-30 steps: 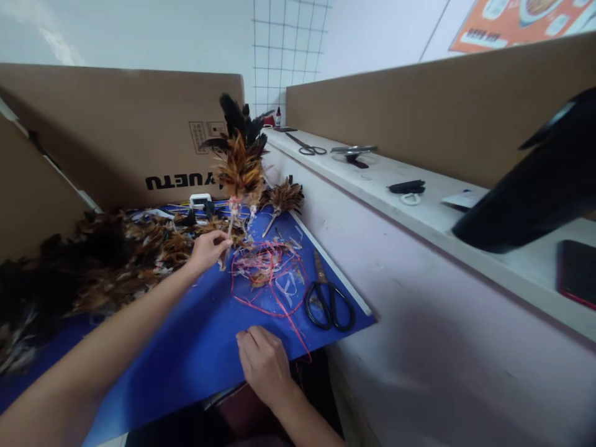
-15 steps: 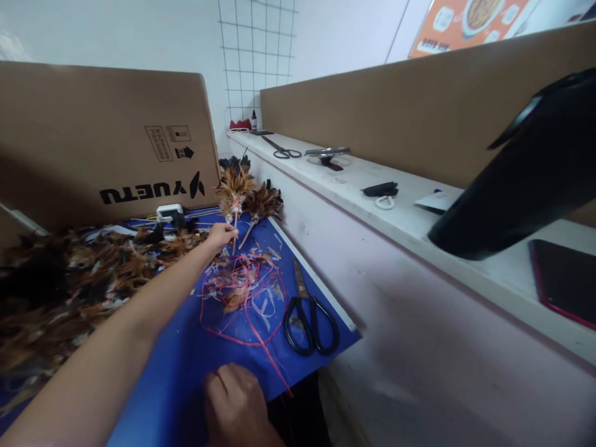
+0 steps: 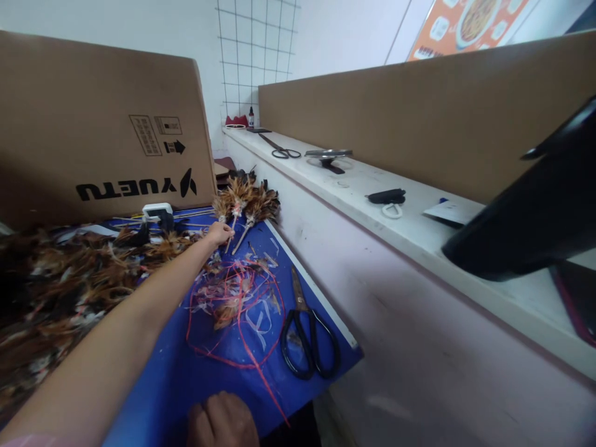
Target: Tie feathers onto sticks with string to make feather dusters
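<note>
My left hand (image 3: 220, 233) reaches far across the blue tabletop. Its fingertips are pinched on the thin wooden stick of a small feather duster (image 3: 236, 197), whose brown and black feathers point away from me. A second feather duster (image 3: 261, 203) lies against it on the right, with its stick towards me. Near the front edge my right hand (image 3: 224, 422) is curled into a fist; whatever its fingers may hold is hidden. Between the hands lies a loose tangle of pink string (image 3: 242, 310) with feather scraps. Black-handled scissors (image 3: 308, 332) rest to the right.
Loose brown feathers (image 3: 93, 279) cover the table's left side. Behind them stand a white device (image 3: 157, 210) and a cardboard box (image 3: 102, 124). Along the right runs a raised white ledge (image 3: 354, 198), holding another pair of scissors (image 3: 279, 149), a black cylinder (image 3: 521, 223) and a phone (image 3: 577, 298).
The view has shifted slightly. The held duster's feathers now sit closer against the second duster. My left hand keeps its pinch on the stick, and my right fist appears lower.
</note>
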A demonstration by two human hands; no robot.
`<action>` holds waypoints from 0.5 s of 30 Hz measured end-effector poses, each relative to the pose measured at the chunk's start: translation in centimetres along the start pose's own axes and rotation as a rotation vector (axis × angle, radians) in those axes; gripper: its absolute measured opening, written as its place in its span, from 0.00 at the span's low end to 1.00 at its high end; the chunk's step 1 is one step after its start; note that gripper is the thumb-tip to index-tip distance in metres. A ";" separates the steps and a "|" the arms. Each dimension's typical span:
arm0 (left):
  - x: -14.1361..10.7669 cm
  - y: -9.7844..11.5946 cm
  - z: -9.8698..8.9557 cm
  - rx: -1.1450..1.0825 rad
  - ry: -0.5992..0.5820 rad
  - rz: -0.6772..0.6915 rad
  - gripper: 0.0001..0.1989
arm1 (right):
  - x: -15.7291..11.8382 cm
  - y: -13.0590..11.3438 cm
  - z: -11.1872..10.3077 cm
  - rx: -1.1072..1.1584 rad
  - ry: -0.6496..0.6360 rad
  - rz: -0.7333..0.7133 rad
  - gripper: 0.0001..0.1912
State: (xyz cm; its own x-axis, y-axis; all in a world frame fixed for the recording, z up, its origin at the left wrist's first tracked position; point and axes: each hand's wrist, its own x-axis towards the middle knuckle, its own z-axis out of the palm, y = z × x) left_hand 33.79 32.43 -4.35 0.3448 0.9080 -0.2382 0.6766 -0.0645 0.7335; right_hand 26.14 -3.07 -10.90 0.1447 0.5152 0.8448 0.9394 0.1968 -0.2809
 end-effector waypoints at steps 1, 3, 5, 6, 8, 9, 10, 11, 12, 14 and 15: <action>0.1 0.1 -0.1 0.019 0.000 0.001 0.19 | 0.0 0.0 0.1 -0.009 0.009 0.000 0.15; 0.1 0.2 -0.1 0.063 -0.001 -0.003 0.19 | -0.2 -0.1 0.3 -0.026 0.033 0.006 0.15; 0.2 0.2 0.0 0.116 0.002 -0.010 0.18 | -0.3 -0.2 0.4 -0.036 0.052 0.016 0.15; 0.2 0.2 0.0 0.146 0.007 -0.013 0.18 | -0.3 -0.2 0.4 -0.037 0.053 0.020 0.15; 0.2 0.1 0.1 0.205 0.021 -0.013 0.18 | -0.2 -0.2 0.3 -0.033 0.036 0.016 0.15; 0.2 0.1 0.1 0.233 0.031 -0.008 0.18 | -0.1 -0.2 0.2 -0.027 0.027 0.011 0.14; 0.1 0.2 0.1 0.258 0.042 -0.002 0.18 | 0.0 -0.1 0.1 -0.020 0.020 0.007 0.14; 0.0 0.2 0.0 0.283 0.058 0.006 0.18 | 0.2 -0.1 -0.1 -0.016 0.020 0.005 0.14; -0.1 0.3 -0.1 0.307 0.080 0.016 0.17 | 0.3 -0.1 -0.2 -0.014 0.024 0.004 0.14; -0.5 0.3 -0.4 0.360 0.148 0.037 0.15 | 0.5 -0.1 -0.3 -0.013 0.038 0.013 0.14; -0.8 0.3 -0.6 0.388 0.193 0.046 0.14 | 0.6 -0.1 -0.3 -0.014 0.043 0.017 0.14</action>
State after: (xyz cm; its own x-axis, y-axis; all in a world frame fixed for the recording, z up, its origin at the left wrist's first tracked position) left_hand 33.38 31.95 -3.58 0.2777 0.9587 -0.0606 0.8703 -0.2244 0.4385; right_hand 26.16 -3.03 -10.27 0.1733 0.4820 0.8589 0.9410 0.1765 -0.2889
